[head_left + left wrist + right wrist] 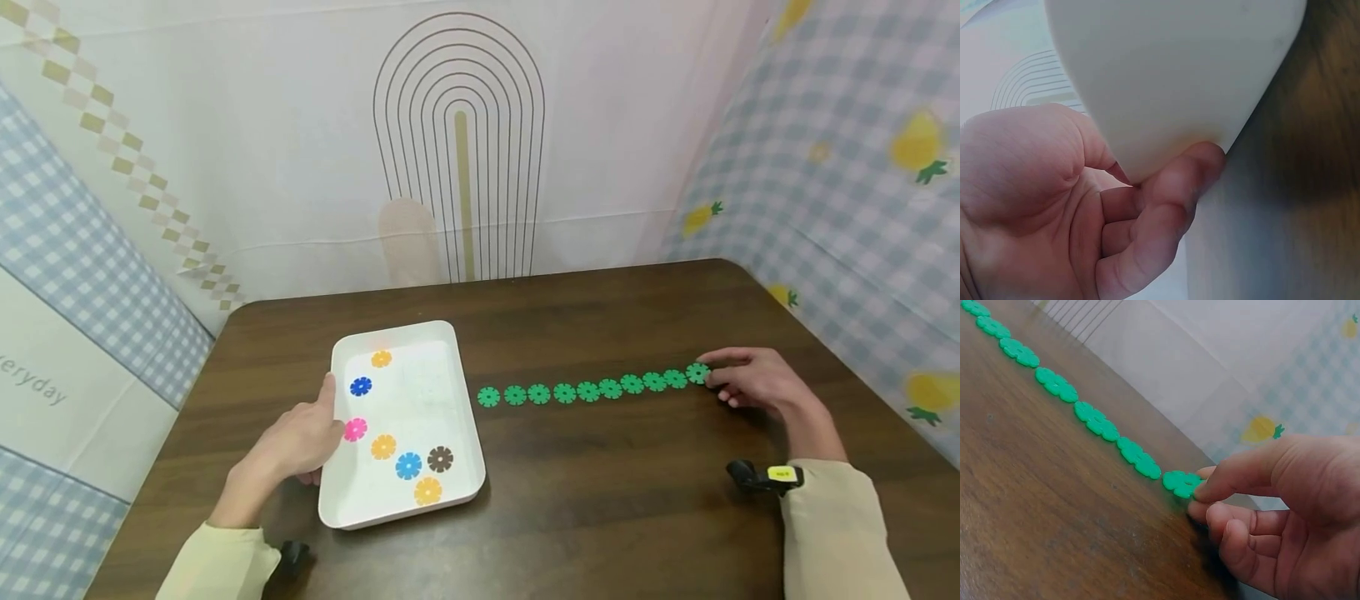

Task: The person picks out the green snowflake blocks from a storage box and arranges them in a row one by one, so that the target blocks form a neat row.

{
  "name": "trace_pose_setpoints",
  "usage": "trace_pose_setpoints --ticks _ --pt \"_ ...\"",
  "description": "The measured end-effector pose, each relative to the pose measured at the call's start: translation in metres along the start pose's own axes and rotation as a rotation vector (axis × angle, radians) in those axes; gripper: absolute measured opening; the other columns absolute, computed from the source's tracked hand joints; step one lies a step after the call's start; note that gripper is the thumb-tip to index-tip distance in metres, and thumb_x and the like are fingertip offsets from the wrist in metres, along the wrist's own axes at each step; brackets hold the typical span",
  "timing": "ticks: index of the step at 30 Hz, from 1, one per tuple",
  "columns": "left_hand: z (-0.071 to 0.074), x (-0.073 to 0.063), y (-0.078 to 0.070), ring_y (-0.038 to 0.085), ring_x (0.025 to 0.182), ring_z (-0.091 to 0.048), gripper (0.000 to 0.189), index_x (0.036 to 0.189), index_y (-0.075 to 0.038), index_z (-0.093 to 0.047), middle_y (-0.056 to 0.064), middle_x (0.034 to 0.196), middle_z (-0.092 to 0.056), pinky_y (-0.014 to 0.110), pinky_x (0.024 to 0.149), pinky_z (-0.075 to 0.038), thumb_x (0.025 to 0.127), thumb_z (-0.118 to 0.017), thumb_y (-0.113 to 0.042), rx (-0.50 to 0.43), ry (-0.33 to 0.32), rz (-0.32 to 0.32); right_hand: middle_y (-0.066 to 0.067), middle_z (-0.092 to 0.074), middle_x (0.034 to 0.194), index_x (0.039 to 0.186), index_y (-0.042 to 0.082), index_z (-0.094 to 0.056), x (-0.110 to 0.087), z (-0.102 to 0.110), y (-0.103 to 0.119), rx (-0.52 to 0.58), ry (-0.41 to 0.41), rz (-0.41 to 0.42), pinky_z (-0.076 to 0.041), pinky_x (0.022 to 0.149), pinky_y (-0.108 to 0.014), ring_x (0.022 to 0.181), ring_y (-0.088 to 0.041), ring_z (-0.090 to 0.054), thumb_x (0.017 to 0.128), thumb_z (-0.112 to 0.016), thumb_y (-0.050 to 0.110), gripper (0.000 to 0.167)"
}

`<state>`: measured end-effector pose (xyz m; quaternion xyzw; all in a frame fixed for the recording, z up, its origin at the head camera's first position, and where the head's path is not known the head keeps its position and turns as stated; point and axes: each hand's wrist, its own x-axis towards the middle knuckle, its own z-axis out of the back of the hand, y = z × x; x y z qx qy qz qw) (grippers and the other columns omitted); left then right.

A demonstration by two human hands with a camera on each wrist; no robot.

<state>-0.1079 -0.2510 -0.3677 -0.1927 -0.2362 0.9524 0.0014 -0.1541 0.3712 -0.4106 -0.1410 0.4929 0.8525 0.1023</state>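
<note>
My left hand (300, 437) grips the left rim of a white plastic tray (427, 383); in the left wrist view its fingers curl under the tray's wall (1166, 81). Inside the tray lie several notched snowflake discs, among them a pink disc (356, 430), a dark blue disc (361, 386) and a brown disc (440, 458). Right of the tray, a row of green snowflake discs (565, 393) runs across the table. At the row's right end my right hand (757, 383) pinches a green snowflake disc (1180, 484) between thumb and fingers, beside its neighbour.
The dark wooden table (585, 517) carries the tray and the row. Behind it hangs a white cloth (285, 125) with arch lines, and a checked cloth (840, 183) with yellow fruit closes the right side. A black wrist strap (761, 477) sits at the right sleeve.
</note>
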Motion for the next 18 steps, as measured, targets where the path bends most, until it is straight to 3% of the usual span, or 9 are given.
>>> trace_pose_setpoints --ticks 2,5,9,18 --pt "0.0009 0.0015 0.0004 0.023 0.053 -0.063 0.068 0.163 0.011 -0.015 0.013 0.072 -0.062 0.036 0.053 -0.055 0.114 -0.032 -0.033 -0.011 -0.008 0.022 0.003 -0.071 0.084 0.15 -0.008 -0.05 0.0004 -0.0013 0.0002 -0.011 -0.008 -0.004 -0.06 0.062 -0.029 0.067 -0.008 -0.065 0.103 -0.063 0.013 0.053" --pt "0.0023 0.0021 0.0011 0.024 0.055 -0.063 0.067 0.162 0.011 -0.021 0.013 0.077 -0.062 0.036 0.054 -0.054 0.114 -0.03 -0.037 -0.015 -0.011 0.04 0.002 -0.068 0.084 0.15 -0.008 -0.05 -0.0002 -0.0032 0.0009 -0.022 -0.016 -0.012 -0.059 0.062 -0.029 0.067 -0.008 -0.065 0.103 -0.063 0.012 0.053" --pt "0.0027 0.0004 0.0034 0.023 0.056 -0.062 0.077 0.166 0.005 0.003 0.013 0.081 -0.06 0.036 0.054 -0.054 0.112 -0.041 -0.029 0.002 0.01 0.021 0.001 -0.067 0.083 0.149 -0.009 -0.051 -0.0014 -0.0049 0.0023 -0.029 -0.016 -0.015 -0.059 0.061 -0.029 0.067 -0.009 -0.065 0.103 -0.064 0.012 0.052" --pt "0.0037 -0.0003 0.006 0.023 0.055 -0.06 0.083 0.166 0.004 0.007 0.012 0.078 -0.059 0.034 0.053 -0.052 0.108 -0.047 -0.019 0.024 0.003 -0.016 -0.001 -0.068 0.083 0.149 -0.007 -0.051 -0.0051 -0.0006 0.0085 -0.078 -0.051 0.017 -0.059 0.061 -0.03 0.068 -0.011 -0.064 0.102 -0.067 0.015 0.055"
